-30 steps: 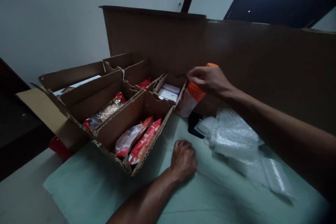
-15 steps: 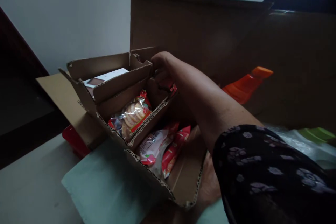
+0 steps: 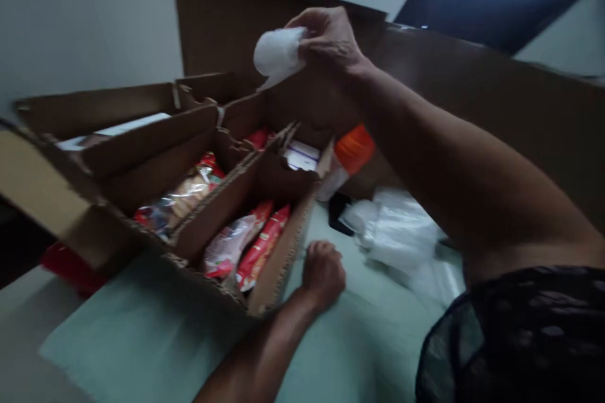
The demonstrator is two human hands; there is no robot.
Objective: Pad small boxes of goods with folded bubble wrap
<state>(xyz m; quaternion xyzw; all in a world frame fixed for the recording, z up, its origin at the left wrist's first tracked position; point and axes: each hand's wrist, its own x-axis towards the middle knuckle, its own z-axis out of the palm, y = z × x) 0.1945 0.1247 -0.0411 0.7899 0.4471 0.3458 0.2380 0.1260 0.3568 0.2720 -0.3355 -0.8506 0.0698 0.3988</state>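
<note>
My right hand [image 3: 328, 38] is raised above the back of the cardboard box, its fingers closed on a small white roll [image 3: 278, 53] with a loose end hanging down. Whether the roll is paper or thin plastic cannot be told. My left hand [image 3: 324, 274] rests curled like a fist on the pale green cloth, just right of the box, with nothing seen in it. Dividers split the cardboard box [image 3: 290, 239] into compartments. In the front one lie red-and-white snack packets [image 3: 265, 249]. A clear packet of biscuits [image 3: 193, 192] lies in the one beside it.
A white carton [image 3: 302, 156] sits in a rear compartment. Behind the box are an orange-topped bottle [image 3: 354, 148], a black object [image 3: 338, 214] and crumpled clear plastic [image 3: 401, 227]. Pale green cloth [image 3: 350, 346] covers the surface. A tall brown panel [image 3: 496, 94] stands along the back.
My right hand has come up out of the box's rear compartment, now with the white roll in it. My left hand, partly hidden before, shows beside the box. The view has shifted right.
</note>
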